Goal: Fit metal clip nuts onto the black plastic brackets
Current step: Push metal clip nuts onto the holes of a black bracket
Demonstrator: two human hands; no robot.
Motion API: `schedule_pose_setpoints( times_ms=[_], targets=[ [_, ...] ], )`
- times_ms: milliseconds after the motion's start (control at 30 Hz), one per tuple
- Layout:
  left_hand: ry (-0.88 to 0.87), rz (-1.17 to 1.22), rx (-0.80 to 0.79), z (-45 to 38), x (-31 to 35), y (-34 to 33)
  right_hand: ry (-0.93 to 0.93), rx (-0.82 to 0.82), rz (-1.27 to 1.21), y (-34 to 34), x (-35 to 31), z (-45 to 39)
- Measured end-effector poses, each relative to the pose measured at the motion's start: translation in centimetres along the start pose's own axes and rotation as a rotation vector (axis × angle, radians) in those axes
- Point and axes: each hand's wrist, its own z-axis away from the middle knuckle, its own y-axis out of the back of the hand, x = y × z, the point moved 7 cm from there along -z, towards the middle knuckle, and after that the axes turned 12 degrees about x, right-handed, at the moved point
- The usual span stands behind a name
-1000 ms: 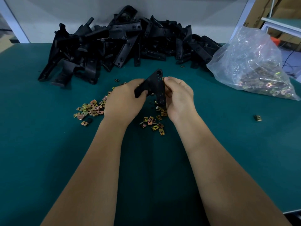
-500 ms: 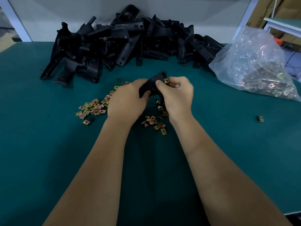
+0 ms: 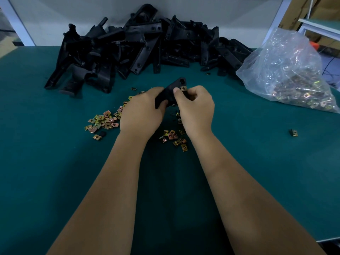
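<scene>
You are holding one black bracket point(image 3: 170, 92) above the table, its holed end pointing up and away from you, with a brass-coloured nut point(image 3: 183, 88) sitting on its right edge. Loose nuts point(image 3: 103, 121) are lying scattered on the left, and a smaller cluster point(image 3: 174, 138) is lying near your wrists. More brackets point(image 3: 147, 45) are piling up at the back.

I saw a teal mat point(image 3: 55, 172) covering the whole work surface. At twelve o'clock a pale grey wall panel point(image 3: 73, 13) stood behind it. At eleven a white post point(image 3: 17, 23) slanted down to the mat's far edge, and another white post point(image 3: 276, 19) slanted at one o'clock. Past that, at two o'clock, were brown cardboard boxes point(image 3: 294, 8) and a white-framed shelf point(image 3: 320, 27).
</scene>
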Motion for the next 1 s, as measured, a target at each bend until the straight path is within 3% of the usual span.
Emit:
schedule_pose_setpoints(
  times_ms=[233, 300, 433, 567, 800, 1000],
  targets=[
    [0.003, 0.019, -0.012, 0.1, 0.3, 0.1, 0.234, 0.025, 0.131, 0.7, -1.2, -0.1],
    [0.025, 0.039, -0.004, -0.1, 0.1, 0.1, 0.212, -0.024, 0.115, 0.5, -1.2, -0.1],
    [0.128, 0.09, 0.082, -0.9, -1.6, 1.3, 0.082, -0.153, -0.162, -0.2, -1.2, 0.3],
    [0.239, 0.069, 0.194, -1.3, -3.9, 2.8, 0.192, -0.204, 0.071, -1.0, -1.0, 0.6],
    [0.3, 0.067, 0.245, -1.1, -5.0, 3.2, 0.607, -0.454, 0.656, -4.0, -0.6, 2.5],
    [0.309, 0.059, 0.225, -1.2, -5.2, 2.9, 0.597, -0.438, 0.631, -3.9, -0.6, 2.3]
  ],
)
